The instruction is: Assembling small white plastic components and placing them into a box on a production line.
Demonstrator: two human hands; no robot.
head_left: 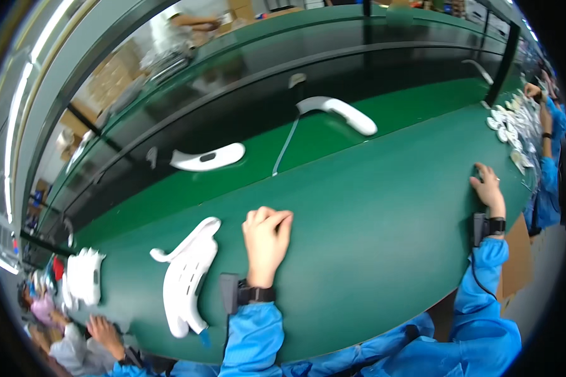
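My left hand [267,242] is over the green table [358,232], with its fingers curled in and the thumb against them. The palm side is hidden, so I cannot make out whether anything is in it. Left of it lie several curved white plastic shells [190,270], close together, with dark slots and a blue tab at the near end. My right hand [487,188] is far to the right, its fingers loosely spread near the table's surface. No object shows in it.
On the green belt [258,166] beyond lie two curved white handle-shaped parts, one on the left [210,157] and one nearer the middle [346,114]. White shells [83,276] are stacked at left near a co-worker's hand [105,336]. Small white parts [509,129] are piled at right by another co-worker.
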